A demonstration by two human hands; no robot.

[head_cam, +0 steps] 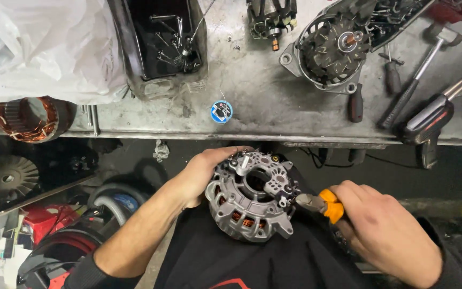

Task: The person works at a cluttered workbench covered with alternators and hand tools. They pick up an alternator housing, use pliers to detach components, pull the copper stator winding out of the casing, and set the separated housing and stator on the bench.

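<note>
Left hand point(201, 174) grip wraps the grey cast-metal alternator housing point(252, 195), held over the lap below the counter point(274, 101). Right hand point(383, 227) squeezes orange-handled pliers point(319, 203), tips at the housing's edge. Best: brace housing firmly, nip squarely.

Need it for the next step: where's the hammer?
Head view, top right: the hammer lies on the metal bench, between a screwdriver and a soldering gun.
</note>
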